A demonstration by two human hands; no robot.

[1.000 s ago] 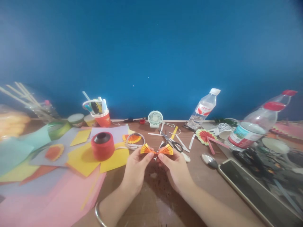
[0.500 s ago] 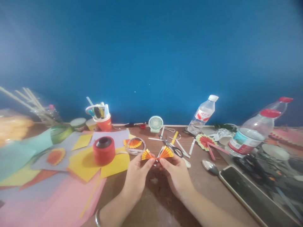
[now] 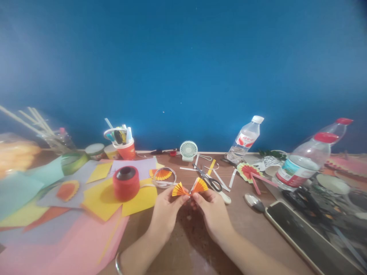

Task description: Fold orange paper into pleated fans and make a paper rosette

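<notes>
Between my two hands is a pleated orange-and-yellow paper fan (image 3: pixel 200 185), pinched at its middle so that a wing spreads out on either side. My left hand (image 3: pixel 166 211) has thumb and fingers closed on the left part, and my right hand (image 3: pixel 214 209) pinches the right part close beside it. Just beyond the fingers lie black-handled scissors (image 3: pixel 212 181). A second orange folded fan (image 3: pixel 161 174) rests behind my left hand, partly under a clear ring (image 3: pixel 173 178). The fingertips hide the centre of the held paper.
A red tape roll (image 3: pixel 126 184) stands on yellow paper (image 3: pixel 100 200) at left, with coloured sheets around it. A cup of pens (image 3: pixel 126 149) and a small fan (image 3: pixel 188 150) are at the back. Rightward are bottles (image 3: pixel 245 139), a red-green rosette (image 3: pixel 249 173), a spoon (image 3: pixel 254 202) and a phone (image 3: pixel 304 236).
The paper fan's wings have tilted: the right wing stands slightly higher and more upright, and the left one has dipped a little. Both hands keep their pinch in nearly the same place.
</notes>
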